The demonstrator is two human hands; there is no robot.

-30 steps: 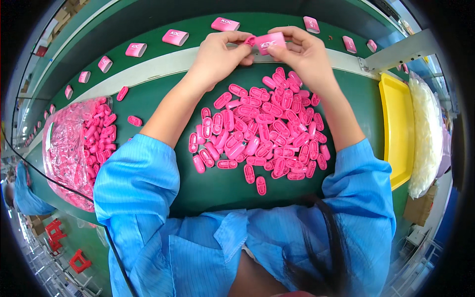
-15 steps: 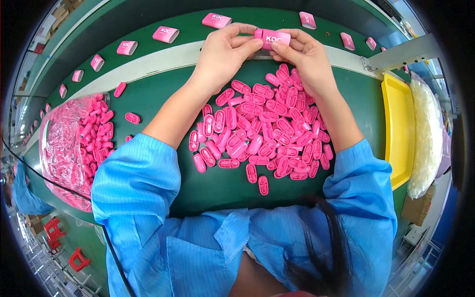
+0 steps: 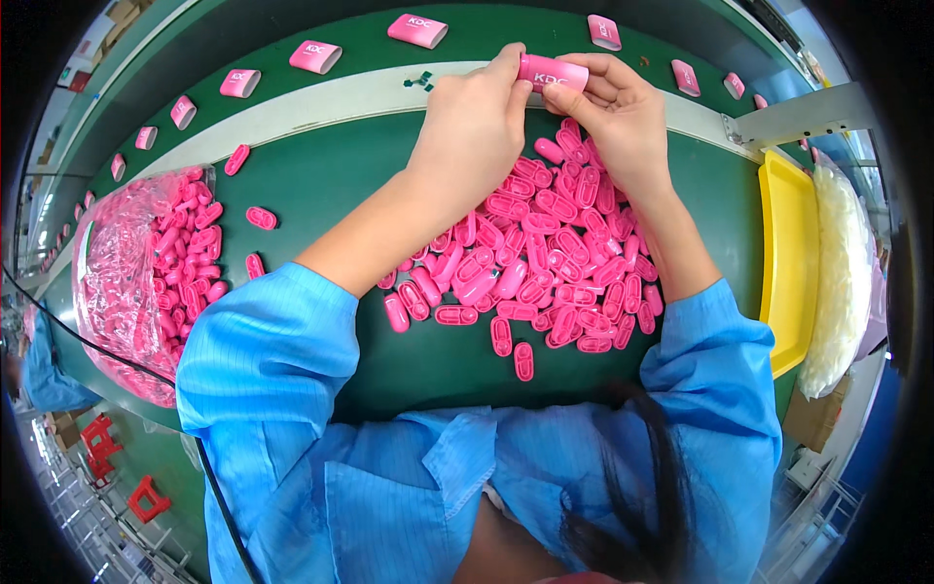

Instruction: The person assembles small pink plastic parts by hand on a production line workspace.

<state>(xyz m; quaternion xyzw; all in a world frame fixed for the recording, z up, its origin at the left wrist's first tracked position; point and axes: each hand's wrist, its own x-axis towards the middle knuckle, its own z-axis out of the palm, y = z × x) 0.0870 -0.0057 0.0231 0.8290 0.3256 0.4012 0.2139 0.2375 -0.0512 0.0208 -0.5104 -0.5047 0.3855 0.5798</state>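
Note:
Above the white rail, both my hands hold a pink printed sleeve [image 3: 560, 74], an oval casing lying sideways. My right hand [image 3: 625, 125] pinches its right part between thumb and fingers. At its left end a plain pink end cap [image 3: 525, 68] sits against or in the opening; how deep cannot be seen. My left hand [image 3: 470, 128] is closed with thumb and fingertips pressed on that cap, back of the hand toward me. Below my hands lies a heap of pink oval caps [image 3: 545, 258], many with hollow sides up, partly hidden by my left forearm.
Several pink sleeves [image 3: 418, 31] stand in a spaced row along the green strip behind the white rail [image 3: 321, 109]. A clear bag [image 3: 117, 282] spills pink caps at the left. At the right are a yellow tray [image 3: 786, 263], a white plastic bag [image 3: 839, 282] and a metal bracket [image 3: 798, 115].
The sleeve has shifted right with both hands. My left hand has rolled over, its fingers now pressing at the cap end. A small dark green mark on the rail has come into view.

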